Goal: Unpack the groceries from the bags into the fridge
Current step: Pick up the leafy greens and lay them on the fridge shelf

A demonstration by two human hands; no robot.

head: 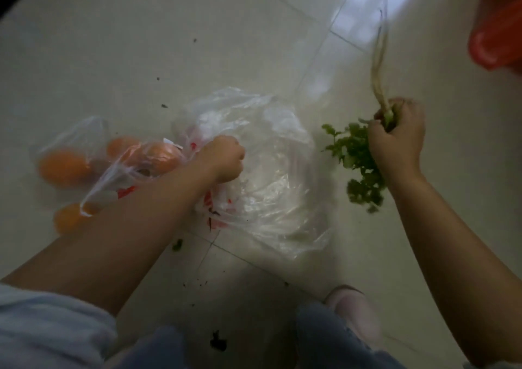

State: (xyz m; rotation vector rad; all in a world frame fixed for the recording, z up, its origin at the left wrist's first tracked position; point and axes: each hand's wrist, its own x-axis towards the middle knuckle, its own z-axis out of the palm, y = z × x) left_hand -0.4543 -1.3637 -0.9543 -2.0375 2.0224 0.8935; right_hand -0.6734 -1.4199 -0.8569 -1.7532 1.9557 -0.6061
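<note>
A crumpled clear plastic bag (271, 176) with red print lies on the pale tiled floor. My left hand (223, 159) grips its left edge with curled fingers. To the right of the bag, my right hand (397, 140) holds a bunch of green leafy herbs (358, 165); the leaves hang below my fist and the long pale roots stick up above it. At the left, a second clear bag (93, 154) holds several oranges.
A red-orange plastic bag (497, 27) sits at the top right corner. Small leaf scraps and dirt specks (219, 340) litter the floor near my knees. A pink slipper (353, 309) shows at the bottom. The floor is a dim, glossy tile.
</note>
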